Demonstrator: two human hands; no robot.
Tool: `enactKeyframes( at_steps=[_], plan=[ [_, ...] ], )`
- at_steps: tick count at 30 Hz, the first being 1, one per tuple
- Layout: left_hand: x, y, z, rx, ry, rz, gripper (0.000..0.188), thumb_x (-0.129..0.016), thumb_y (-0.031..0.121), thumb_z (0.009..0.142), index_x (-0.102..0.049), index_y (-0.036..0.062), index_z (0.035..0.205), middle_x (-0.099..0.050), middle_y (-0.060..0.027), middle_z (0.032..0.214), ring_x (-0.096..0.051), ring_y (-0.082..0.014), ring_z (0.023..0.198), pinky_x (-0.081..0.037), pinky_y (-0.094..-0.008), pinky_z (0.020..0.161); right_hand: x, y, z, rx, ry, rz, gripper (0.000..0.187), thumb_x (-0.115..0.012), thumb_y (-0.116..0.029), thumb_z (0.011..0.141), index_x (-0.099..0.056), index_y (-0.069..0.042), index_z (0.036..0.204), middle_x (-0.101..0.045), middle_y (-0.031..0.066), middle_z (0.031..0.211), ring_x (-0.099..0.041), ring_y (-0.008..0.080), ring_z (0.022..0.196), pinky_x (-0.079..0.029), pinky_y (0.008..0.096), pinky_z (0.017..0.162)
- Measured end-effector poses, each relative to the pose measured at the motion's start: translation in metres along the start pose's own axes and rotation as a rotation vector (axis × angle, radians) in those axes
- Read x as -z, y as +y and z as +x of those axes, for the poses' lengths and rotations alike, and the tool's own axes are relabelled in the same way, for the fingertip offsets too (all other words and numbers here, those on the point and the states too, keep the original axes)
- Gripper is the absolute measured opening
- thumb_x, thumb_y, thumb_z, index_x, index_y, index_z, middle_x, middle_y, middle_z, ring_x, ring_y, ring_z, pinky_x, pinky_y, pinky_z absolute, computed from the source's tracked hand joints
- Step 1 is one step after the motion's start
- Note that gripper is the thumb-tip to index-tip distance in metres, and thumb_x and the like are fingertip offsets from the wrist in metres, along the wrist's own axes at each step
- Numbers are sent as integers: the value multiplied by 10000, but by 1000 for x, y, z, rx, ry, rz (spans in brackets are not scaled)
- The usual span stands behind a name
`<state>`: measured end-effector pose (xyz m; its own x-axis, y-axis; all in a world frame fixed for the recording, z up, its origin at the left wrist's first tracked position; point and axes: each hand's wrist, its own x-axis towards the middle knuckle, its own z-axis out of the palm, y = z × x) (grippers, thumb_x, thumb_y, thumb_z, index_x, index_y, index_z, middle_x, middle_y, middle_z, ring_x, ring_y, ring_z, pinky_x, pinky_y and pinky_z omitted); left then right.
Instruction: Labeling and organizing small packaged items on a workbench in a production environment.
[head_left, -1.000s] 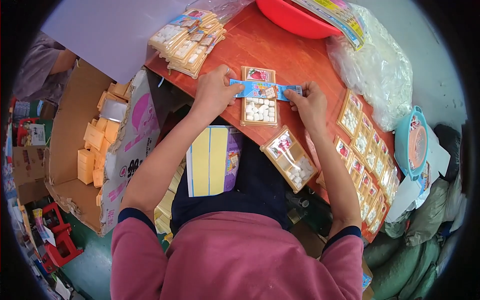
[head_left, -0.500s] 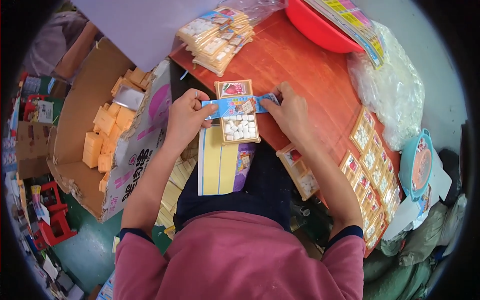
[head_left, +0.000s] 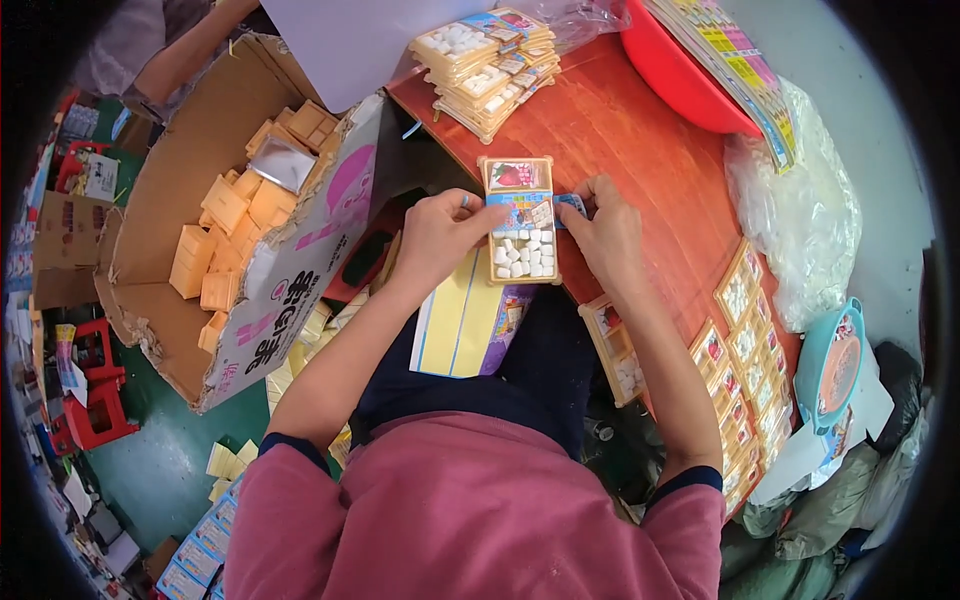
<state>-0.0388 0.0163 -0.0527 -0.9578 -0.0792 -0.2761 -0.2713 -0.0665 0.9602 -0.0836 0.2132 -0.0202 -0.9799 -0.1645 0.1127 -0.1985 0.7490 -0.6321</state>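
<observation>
A small tan tray [head_left: 520,225] of white pieces, with a picture card at its far end, lies at the near edge of the red-brown table [head_left: 640,140]. A blue printed label strip [head_left: 525,212] lies across it. My left hand [head_left: 440,235] presses the strip's left end against the tray's side. My right hand [head_left: 605,235] pinches the strip's right end at the tray's other side. Both hands grip the tray between them.
A stack of finished trays [head_left: 490,60] sits at the table's far left. More trays [head_left: 745,340] line the right edge, one [head_left: 615,345] near my right forearm. A red basin [head_left: 680,70], a clear bag [head_left: 800,220], an open cardboard box of tan trays [head_left: 230,220], and another person's arm [head_left: 180,50] are around.
The blue strip, held stretched wide over the tray a second ago, now lies folded down across it. Both hands have closed in against the tray's sides.
</observation>
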Motion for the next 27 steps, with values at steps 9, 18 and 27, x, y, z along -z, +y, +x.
enactKeyframes(
  at_steps=[9, 18, 27],
  plan=[
    [-13, -5, -7, -200, 143, 181, 297, -772, 262, 724, -649, -6, 758, -641, -72, 774, -633, -135, 712, -501, -266, 564, -2, -1, 1, 11, 29, -36, 199, -689, -130, 752, -556, -5, 832, -629, 148, 707, -627, 259, 638, -480, 369, 584],
    [-13, 15, -11, 152, -82, -433, 200, -695, 137, 812, -549, 48, 916, -624, -53, 891, -610, -116, 800, -507, -268, 693, -1, 5, -1, 22, 39, 72, 178, -681, -113, 770, -576, 12, 843, -640, 125, 706, -625, 198, 618, -486, 327, 555],
    [1, 22, -15, 124, -124, -559, 162, -640, 71, 837, -537, 13, 948, -632, -99, 940, -631, -168, 879, -519, -340, 824, 13, -6, -8, -259, 2, 721, 107, -638, -82, 845, -577, 6, 849, -620, 43, 714, -556, 68, 572, -457, 201, 483]
  ],
)
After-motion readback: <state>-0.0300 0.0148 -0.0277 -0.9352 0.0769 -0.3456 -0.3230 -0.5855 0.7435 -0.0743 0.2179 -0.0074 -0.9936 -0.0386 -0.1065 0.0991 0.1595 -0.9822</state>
